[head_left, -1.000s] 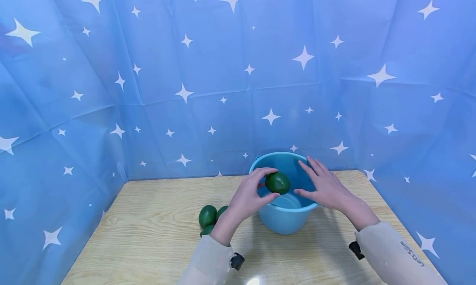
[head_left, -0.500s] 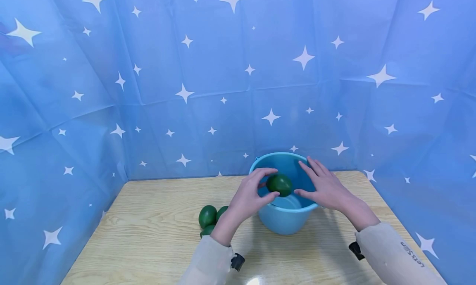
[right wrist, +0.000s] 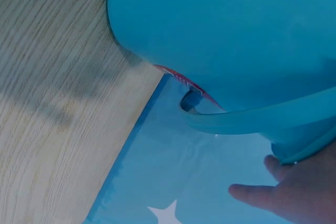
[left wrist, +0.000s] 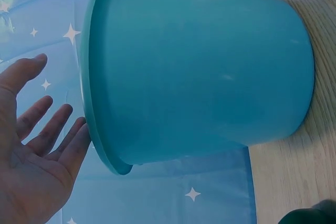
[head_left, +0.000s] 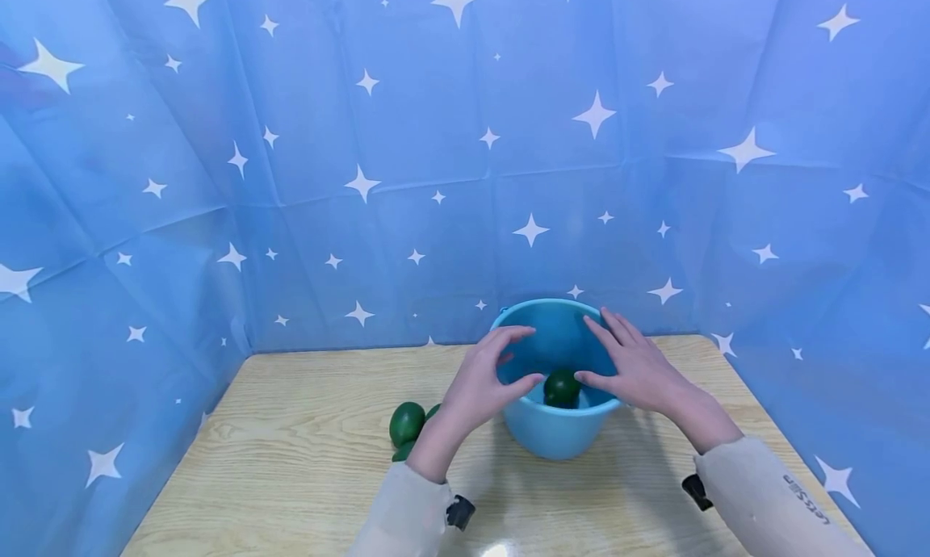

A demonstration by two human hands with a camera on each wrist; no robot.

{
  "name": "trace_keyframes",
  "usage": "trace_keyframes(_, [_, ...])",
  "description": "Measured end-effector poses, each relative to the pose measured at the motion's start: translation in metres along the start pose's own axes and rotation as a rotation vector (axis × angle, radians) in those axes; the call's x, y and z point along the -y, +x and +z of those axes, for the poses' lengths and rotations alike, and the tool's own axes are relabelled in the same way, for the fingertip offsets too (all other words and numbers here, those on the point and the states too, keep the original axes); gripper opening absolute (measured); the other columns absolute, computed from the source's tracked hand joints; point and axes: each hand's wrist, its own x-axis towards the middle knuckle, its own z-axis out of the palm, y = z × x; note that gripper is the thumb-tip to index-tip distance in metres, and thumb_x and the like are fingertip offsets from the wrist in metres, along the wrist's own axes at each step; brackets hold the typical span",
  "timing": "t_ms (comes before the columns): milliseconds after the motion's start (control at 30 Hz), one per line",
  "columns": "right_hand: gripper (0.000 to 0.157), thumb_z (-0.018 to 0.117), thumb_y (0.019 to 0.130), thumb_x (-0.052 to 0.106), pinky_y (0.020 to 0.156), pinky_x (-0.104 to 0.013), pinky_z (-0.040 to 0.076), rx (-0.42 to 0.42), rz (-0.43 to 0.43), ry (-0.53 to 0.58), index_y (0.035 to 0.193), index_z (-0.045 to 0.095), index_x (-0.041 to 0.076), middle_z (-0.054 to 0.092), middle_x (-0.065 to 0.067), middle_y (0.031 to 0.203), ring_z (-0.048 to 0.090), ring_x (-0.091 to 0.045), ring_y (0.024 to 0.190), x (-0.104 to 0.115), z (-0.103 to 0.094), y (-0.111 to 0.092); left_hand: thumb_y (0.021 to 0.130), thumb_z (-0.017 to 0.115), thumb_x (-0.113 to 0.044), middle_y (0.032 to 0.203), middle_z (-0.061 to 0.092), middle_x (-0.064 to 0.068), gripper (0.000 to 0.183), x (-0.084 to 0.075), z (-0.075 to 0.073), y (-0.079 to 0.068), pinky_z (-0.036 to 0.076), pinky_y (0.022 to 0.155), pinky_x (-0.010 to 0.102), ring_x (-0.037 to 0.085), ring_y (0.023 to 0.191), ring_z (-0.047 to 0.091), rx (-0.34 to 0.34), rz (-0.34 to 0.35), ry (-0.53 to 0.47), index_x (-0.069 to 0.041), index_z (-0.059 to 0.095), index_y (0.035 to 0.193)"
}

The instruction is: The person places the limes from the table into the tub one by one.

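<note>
Spreading its fingers and thumb apart, the left hand (head_left: 483,375) is positioned at the left side of the blue bucket (head_left: 550,432), thumb and index finger extending over the mouth. In the left wrist view, its fingertips line up with the rim; contact cannot be confirmed. The right hand (head_left: 639,371) is positioned at the opposite side of the rim, fingers likewise apart, with the thumb directed inward over the mouth. The pressure it applies, if any, cannot be told.

The dark green fruit (head_left: 562,387) is located inside the bucket, between the hands and below them, toward the near wall. Whether it rests on the base is not clear.

The bucket stands upright on the worktop (head_left: 305,460), near its far edge. A handle (right wrist: 236,121) curves along the outer wall in the right wrist view, with a red printed strip (right wrist: 181,78) near it.

Left of the bucket, a cluster of green fruits (head_left: 407,424) lies on the wood-grain surface, partly hidden by the left forearm. Both arms wear pale sleeves (head_left: 773,492). Behind everything hangs a blue backdrop (head_left: 436,137) with white four-pointed stars.
</note>
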Motion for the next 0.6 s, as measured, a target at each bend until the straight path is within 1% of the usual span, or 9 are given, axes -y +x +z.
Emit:
trace_keyframes(133, [0.093, 0.064, 0.089, 0.057, 0.111, -0.078, 0.022, 0.001, 0.002, -0.002, 0.157, 0.026, 0.006, 0.017, -0.028, 0.163, 0.016, -0.055, 0.146, 0.0, 0.0, 0.0, 0.09, 0.075, -0.028, 0.146, 0.052, 0.003, 0.057, 0.001, -0.002, -0.002, 0.05, 0.107, 0.038, 0.022, 0.136, 0.052, -0.016, -0.015, 0.005, -0.017, 0.052, 0.142])
trace_keyframes(233, [0.092, 0.065, 0.089, 0.056, 0.11, -0.078, 0.023, -0.004, 0.0, -0.005, 0.157, 0.027, 0.006, 0.018, -0.028, 0.163, 0.017, -0.055, 0.146, 0.001, 0.0, 0.001, 0.09, 0.075, -0.028, 0.146, 0.053, 0.002, 0.057, 0.002, -0.004, -0.004, 0.051, 0.107, 0.038, 0.021, 0.135, 0.052, -0.022, -0.027, 0.01, -0.019, 0.052, 0.141])
trace_keyframes(367, [0.092, 0.066, 0.089, 0.056, 0.11, -0.078, 0.024, -0.005, 0.002, -0.003, 0.157, 0.028, 0.006, 0.018, -0.028, 0.162, 0.018, -0.055, 0.146, 0.001, 0.0, 0.001, 0.089, 0.076, -0.029, 0.147, 0.052, 0.002, 0.058, 0.005, -0.007, -0.005, 0.051, 0.106, 0.041, 0.022, 0.135, 0.053, -0.029, -0.047, 0.009, -0.02, 0.052, 0.142])
trace_keyframes(600, [0.092, 0.066, 0.089, 0.055, 0.11, -0.077, 0.025, -0.008, 0.0, 0.0, 0.156, 0.028, 0.005, 0.019, -0.028, 0.162, 0.018, -0.055, 0.145, 0.002, 0.0, 0.001, 0.089, 0.076, -0.037, 0.149, 0.05, 0.001, 0.062, 0.006, -0.011, -0.01, 0.05, 0.108, 0.042, 0.023, 0.137, 0.051, -0.028, -0.072, 0.0, -0.023, 0.051, 0.143])
